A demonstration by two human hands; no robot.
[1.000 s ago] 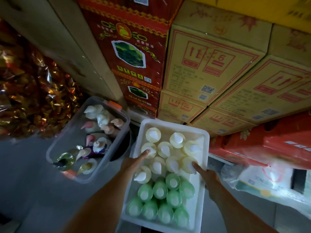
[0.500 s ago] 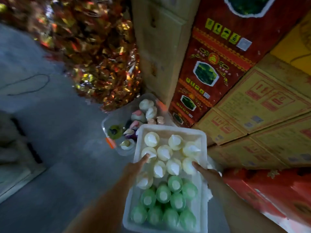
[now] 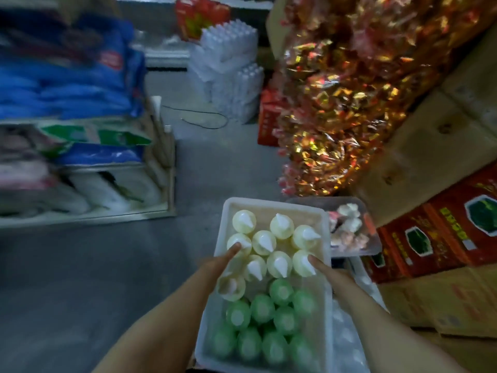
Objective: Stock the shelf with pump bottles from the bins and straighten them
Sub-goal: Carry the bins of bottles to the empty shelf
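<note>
Head view: both hands grip white bin (image 3: 271, 211) at its side rims, left hand (image 3: 219, 261), right hand (image 3: 326, 270). Cream pump bottles (image 3: 265, 240) far half, green bottles (image 3: 262, 308) near.

Single head-worn view, wide-angle, looking forward and steeply down. Close below: white bin (image 3: 271, 208) of pump bottles (image 3: 265, 240), forearms entering from bottom edge. Farther off: floor (image 3: 107, 265) ahead, shelf (image 3: 169, 184) left, stacked cartons (image 3: 430, 162) right. Edges blurred.
</note>
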